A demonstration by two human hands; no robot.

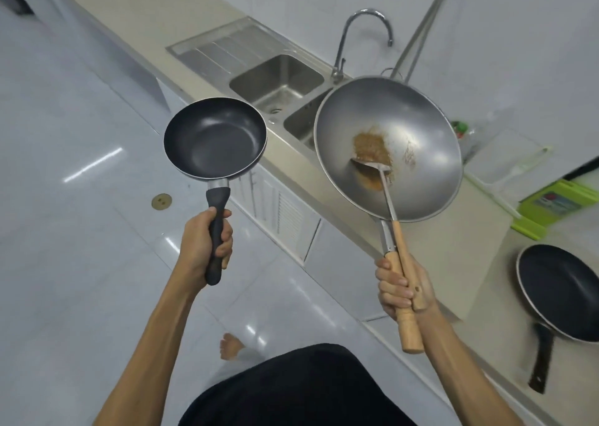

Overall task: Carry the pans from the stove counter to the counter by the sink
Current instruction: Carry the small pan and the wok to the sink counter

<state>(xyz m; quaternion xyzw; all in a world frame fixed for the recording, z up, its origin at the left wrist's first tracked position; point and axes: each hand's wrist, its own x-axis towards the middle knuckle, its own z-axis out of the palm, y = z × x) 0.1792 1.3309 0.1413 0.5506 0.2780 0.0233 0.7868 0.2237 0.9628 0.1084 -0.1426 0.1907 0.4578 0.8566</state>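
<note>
Pale tiled kitchen, sink counter [181, 69] ahead: your left hand [207, 244] grips the black frying pan [214, 137] short of its edge, your right hand [405, 287] clasps the wok [389, 148] and spatula [382, 179] handles above the basin

Small frying pan [214, 137]: dark non-stick interior, satin sheen; matt black plastic handle joined by a bare metal ferrule. Wok [389, 146]: grey brushed metal, dull, with a rough brown residue patch at its centre. Spatula [372, 166]: metal blade and shank, smooth pale wooden grip. Sink [278, 78]: brushed stainless steel. Faucet [363, 30]: polished chrome. Tabletop [431, 247]: beige, matt, smooth. Floor [64, 166]: glossy pale tile. Cutting board [557, 208]: green plastic.
</note>
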